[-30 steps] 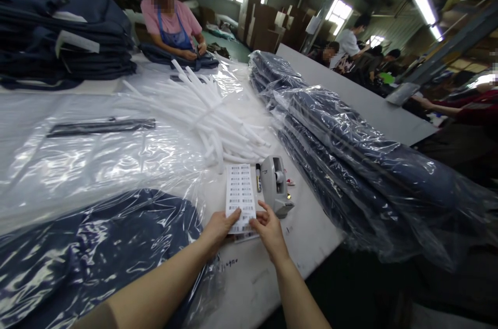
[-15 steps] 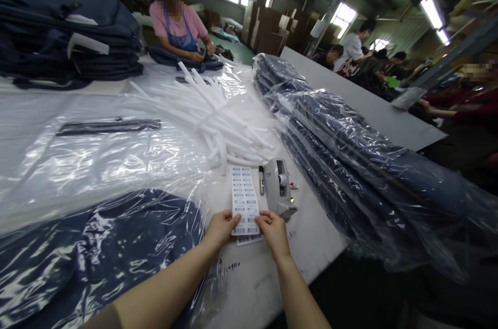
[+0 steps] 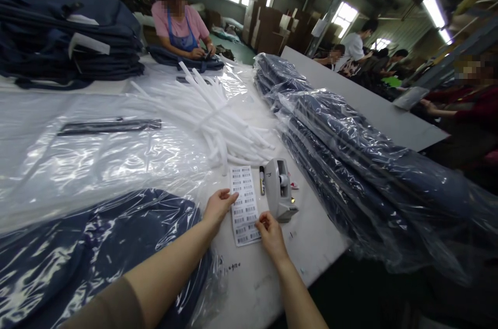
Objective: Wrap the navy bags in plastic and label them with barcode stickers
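A white sheet of barcode labels [image 3: 244, 204] lies on the table in front of me, printed in two columns. My left hand [image 3: 218, 208] is at the sheet's left edge, its thumb at the paper and its fingers slightly apart and bent. At the lower right edge, my right hand [image 3: 271, 233] pinches the sheet between thumb and finger. Just right of the labels stand a grey tape dispenser [image 3: 277, 189] and a black and yellow marker [image 3: 262, 180]. A navy bag in clear plastic [image 3: 128, 246] lies to the left, partly under my left forearm.
White foam strips [image 3: 218, 116] are bundled beyond the labels. Plastic-wrapped navy bags [image 3: 334, 147] line the table's right side. More navy bags [image 3: 70, 33] are stacked far left. A co-worker in pink [image 3: 182, 28] handles a dark item across the table.
My left hand has moved up along the sheet's left edge and its fingers have parted. The top sheet has shifted down towards me, covering the lower sheet's edge. My right hand stays near its place.
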Demonstrator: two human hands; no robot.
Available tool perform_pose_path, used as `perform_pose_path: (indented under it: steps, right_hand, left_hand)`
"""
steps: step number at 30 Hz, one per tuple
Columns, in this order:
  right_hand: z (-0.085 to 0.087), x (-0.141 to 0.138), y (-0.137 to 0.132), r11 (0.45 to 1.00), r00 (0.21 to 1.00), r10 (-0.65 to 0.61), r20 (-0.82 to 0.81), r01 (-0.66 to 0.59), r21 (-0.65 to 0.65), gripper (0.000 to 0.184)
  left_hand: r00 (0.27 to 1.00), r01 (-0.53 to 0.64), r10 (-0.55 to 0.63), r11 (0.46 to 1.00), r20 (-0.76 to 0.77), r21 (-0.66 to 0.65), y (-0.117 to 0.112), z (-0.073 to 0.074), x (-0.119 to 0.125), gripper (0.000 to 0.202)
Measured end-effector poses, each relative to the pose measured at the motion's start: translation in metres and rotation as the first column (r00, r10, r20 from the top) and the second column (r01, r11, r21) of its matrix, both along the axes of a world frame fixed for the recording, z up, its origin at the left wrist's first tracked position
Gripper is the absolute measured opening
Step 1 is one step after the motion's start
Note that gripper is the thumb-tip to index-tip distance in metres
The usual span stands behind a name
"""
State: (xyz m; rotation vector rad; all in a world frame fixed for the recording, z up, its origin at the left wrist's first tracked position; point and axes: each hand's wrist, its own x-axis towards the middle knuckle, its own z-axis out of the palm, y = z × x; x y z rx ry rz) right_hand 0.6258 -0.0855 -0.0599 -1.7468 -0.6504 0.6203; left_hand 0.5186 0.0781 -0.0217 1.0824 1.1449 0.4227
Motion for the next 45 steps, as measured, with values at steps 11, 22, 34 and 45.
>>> perform_pose_path:
  steps: [11,22,34,45]
  right_hand:
    - [-0.014,0.005,-0.007,0.991,0.992,0.124,0.028,-0.125,0.039,0.009]
    - [-0.016,0.008,-0.013,0.989,0.988,0.142,0.058,-0.144,0.019,0.011]
    - [-0.006,0.001,-0.006,0.997,0.964,-0.067,0.258,0.058,0.043,0.058]
    - [0.056,0.001,0.023,0.938,0.83,0.286,0.478,-0.346,0.04,0.017]
  left_hand:
    - [0.997,0.043,-0.045,0.999,-0.06,-0.025,0.043,0.001,0.033,0.032]
    - [0.971,0.132,-0.157,0.981,0.181,0.141,0.047,0.005,0.035,0.024]
    - [0.852,-0.157,0.017,0.962,0.523,0.225,0.033,0.057,-0.003,0.042]
    - [0.657,-0.014,-0.036,0.998,0.753,0.06,0.055,0.153,0.001,0.049]
